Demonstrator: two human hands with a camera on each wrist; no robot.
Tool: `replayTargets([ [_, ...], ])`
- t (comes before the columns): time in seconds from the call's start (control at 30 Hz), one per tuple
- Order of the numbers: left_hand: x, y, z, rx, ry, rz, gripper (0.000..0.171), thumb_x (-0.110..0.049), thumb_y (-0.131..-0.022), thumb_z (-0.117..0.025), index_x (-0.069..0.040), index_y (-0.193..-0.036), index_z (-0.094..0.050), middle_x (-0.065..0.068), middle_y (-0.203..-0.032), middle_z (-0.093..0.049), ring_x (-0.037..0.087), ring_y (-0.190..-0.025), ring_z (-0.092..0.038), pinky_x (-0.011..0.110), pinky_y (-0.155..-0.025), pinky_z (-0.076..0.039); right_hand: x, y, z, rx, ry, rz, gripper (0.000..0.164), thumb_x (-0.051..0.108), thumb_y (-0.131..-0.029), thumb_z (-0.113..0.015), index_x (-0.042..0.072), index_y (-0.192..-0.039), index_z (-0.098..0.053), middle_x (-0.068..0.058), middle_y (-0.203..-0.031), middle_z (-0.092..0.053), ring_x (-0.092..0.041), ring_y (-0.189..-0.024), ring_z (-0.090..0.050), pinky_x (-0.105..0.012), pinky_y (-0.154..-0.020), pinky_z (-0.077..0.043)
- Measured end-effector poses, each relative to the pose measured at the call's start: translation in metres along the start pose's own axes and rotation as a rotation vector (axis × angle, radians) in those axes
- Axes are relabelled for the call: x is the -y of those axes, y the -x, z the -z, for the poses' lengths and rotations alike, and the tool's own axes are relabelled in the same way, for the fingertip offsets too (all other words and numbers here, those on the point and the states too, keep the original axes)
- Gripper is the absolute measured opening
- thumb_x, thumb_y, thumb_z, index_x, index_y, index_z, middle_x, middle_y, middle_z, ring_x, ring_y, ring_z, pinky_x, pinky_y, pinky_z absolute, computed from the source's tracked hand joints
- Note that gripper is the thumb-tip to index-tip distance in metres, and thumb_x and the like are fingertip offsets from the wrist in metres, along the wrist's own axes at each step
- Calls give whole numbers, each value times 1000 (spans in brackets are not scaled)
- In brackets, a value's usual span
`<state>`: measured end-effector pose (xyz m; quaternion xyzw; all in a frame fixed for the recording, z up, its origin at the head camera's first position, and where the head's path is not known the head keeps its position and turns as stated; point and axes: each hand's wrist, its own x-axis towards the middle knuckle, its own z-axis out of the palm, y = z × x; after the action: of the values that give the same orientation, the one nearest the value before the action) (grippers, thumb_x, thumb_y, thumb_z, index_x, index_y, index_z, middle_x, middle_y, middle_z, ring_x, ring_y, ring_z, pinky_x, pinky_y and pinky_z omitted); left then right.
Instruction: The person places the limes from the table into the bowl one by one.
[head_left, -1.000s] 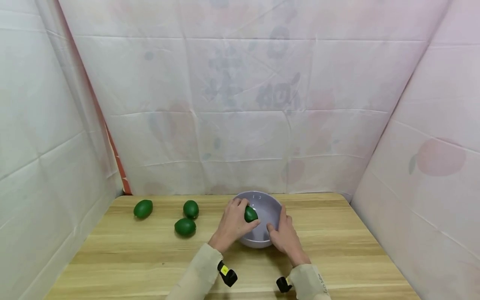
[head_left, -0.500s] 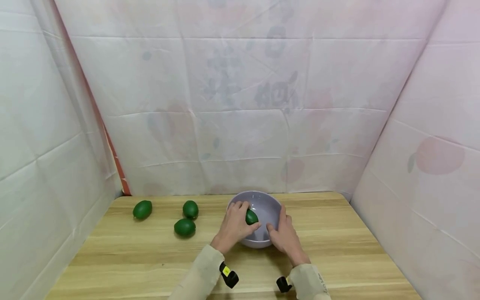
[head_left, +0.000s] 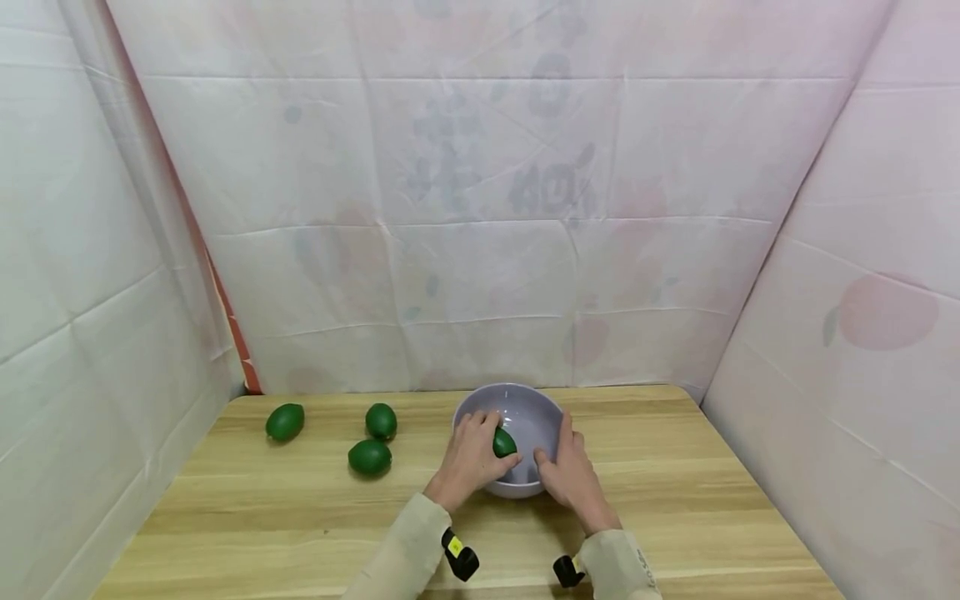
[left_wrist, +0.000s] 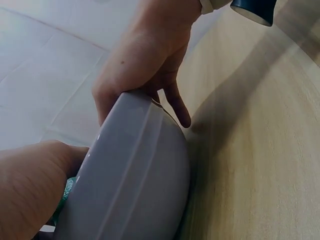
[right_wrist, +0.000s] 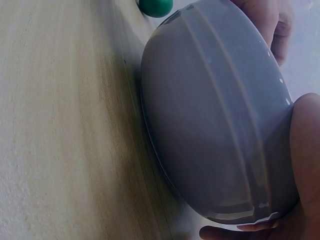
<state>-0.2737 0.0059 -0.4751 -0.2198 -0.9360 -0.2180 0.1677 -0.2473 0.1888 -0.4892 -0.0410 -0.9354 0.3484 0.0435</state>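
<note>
A green lime [head_left: 503, 442] is in my left hand [head_left: 467, 457], inside the left part of a lavender bowl [head_left: 534, 417]. The fingers curl over the far side of the fruit and the thumb lies along its near side. My right hand [head_left: 572, 473] grips the bowl's right wall, thumb inside the rim and fingers outside. In the left wrist view, a sliver of the green lime [left_wrist: 66, 196] shows between my left hand [left_wrist: 30, 175] and the bowl [left_wrist: 130, 170]. The bowl [right_wrist: 215, 115] stands upright on the table.
Two limes [head_left: 381, 422] [head_left: 370, 457] lie close together on the wooden table [head_left: 262, 517], left of the bowl. Another lime [head_left: 285, 422] is farther left near the back edge. White printed sheets [head_left: 480, 275] stand behind the table and at both sides.
My left hand has moved slightly right and toward me, lowering the lime a little into the bowl. The right hand, bowl and other limes have stayed put.
</note>
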Motion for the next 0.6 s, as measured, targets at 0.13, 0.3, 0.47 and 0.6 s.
replayTargets([
  [0.13, 1, 0, -2, 8, -8, 4, 54, -48, -79, -83, -11, -113, -64, 9, -109, -69, 24, -95, -64, 30, -72, -52, 0, 0, 0, -4, -3, 3, 87, 27, -100, -53, -1, -162, 3, -40, -154, -29, -55, -133, -48, -65, -108, -42],
  [0.3, 1, -2, -3, 19, -9, 5, 54, -48, -79, -83, -11, -114, -65, 9, -109, -70, 24, -95, -64, 30, -73, -52, 1, -1, 1, -12, 2, 6, 88, 26, -99, -54, -1, -162, 2, -41, -152, -30, -55, -131, -50, -65, -106, -43],
  [0.47, 1, -4, -3, 53, -7, 17, 53, -48, -79, -83, -13, -115, -66, 8, -110, -70, 23, -94, -64, 29, -71, -51, 2, 0, 1, 2, 6, -7, 88, 27, -100, -53, 0, -162, 3, -40, -154, -28, -55, -132, -49, -65, -107, -42],
  [0.6, 1, -6, -2, 72, -4, 20, 51, -47, -78, -83, -14, -112, -66, 7, -106, -70, 21, -90, -63, 27, -68, -49, 3, 0, 3, 2, 3, -8, 88, 27, -99, -53, -1, -162, 3, -39, -154, -28, -54, -133, -49, -65, -107, -42],
])
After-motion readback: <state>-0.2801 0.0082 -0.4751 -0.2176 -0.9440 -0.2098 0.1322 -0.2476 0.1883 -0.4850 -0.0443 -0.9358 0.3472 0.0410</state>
